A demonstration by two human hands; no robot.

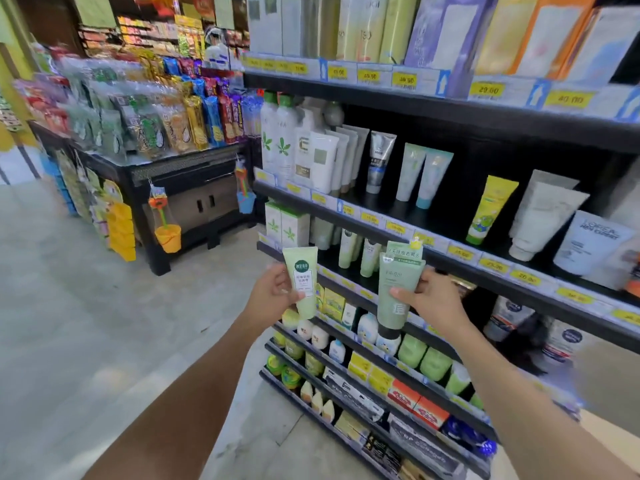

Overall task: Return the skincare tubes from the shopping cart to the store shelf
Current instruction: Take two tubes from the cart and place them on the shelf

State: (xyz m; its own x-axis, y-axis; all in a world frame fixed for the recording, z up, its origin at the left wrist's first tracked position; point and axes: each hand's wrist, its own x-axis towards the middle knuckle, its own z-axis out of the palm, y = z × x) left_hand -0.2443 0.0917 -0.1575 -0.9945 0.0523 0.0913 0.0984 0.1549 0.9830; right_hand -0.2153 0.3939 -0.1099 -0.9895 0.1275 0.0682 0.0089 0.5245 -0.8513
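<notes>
Two skincare tubes are up in front of the shelf, one in each hand, both upright with their long axes near vertical. Left of centre in the frame, the left hand point(277, 289) pinches a pale green tube point(302, 282) at its lower half, crimped end up. Right of centre, the right hand point(433, 299) grips a darker sage-green tube point(398, 289), dark cap down, with a card tag at its top. Both sit just in front of the store shelf point(460, 252), where similar green tubes point(360, 252) stand in a row on the third tier, directly behind and between the hands. The sage tube looks nearer that row, so the right hand likely has the shorter reach forward. The shopping cart is not in view.
</notes>
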